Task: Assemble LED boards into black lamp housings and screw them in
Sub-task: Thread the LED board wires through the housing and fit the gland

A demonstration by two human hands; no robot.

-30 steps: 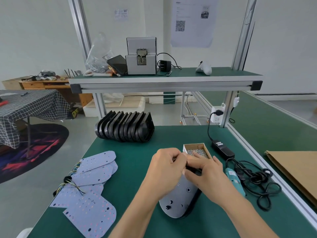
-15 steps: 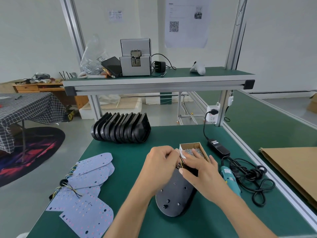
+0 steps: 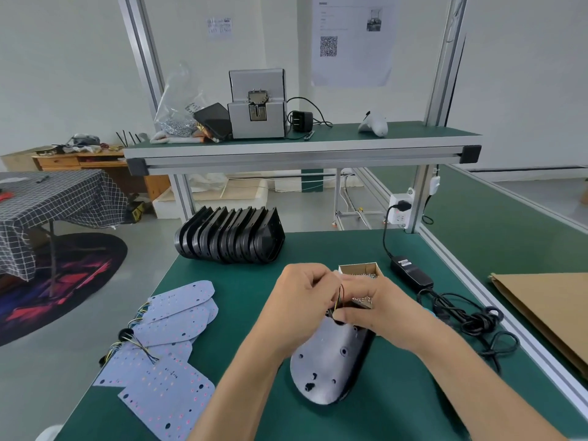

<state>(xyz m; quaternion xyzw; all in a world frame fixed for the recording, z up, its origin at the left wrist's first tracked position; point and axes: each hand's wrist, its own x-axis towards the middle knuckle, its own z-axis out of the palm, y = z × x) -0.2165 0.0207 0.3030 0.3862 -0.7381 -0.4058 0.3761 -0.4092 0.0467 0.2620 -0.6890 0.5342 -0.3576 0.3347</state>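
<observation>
Your left hand (image 3: 297,308) pinches the thin wires (image 3: 339,296) above the LED board (image 3: 331,358), which sits in its black housing (image 3: 361,361) mid-bench. Your right hand (image 3: 380,313) curls over the board's far end. The board looks light and stiff: hold its edges and spare the fragile wires.

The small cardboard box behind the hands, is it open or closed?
Open. The cardboard box has no lid on top, and small metal screws show inside.
</observation>
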